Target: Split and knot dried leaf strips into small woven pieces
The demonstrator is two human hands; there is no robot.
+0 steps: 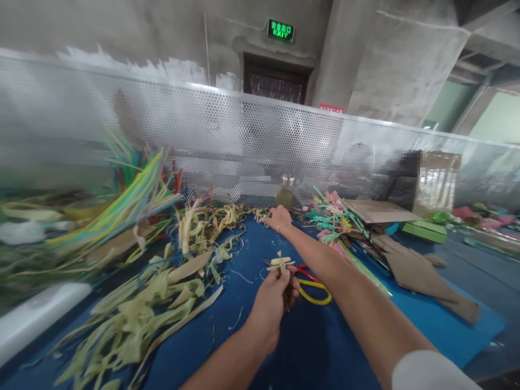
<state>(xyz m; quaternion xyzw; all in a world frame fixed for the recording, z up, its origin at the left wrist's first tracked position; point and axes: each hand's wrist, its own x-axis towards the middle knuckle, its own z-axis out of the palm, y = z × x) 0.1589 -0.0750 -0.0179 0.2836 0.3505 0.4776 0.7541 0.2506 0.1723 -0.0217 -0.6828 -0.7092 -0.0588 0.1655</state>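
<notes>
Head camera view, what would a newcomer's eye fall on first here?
Probably the glowing green exit sign, high on the wall above the dark doorway. Next, perhaps, the bright bundle of coloured strips at the left of the table. Near the middle, the left hand holds a small pale piece beside scissors with red and yellow handles.

Blue tabletop [244,298], tangled pale-green leaf strips [142,311] at left, thin curled offcuts [242,277] near center, red-and-yellow-handled scissors [312,283] partly hidden, silver-capped bottle [285,195] at back, brighter blue sheet [426,325] at right under brown cardboard [418,265], blurred white object [44,314] far left
</notes>
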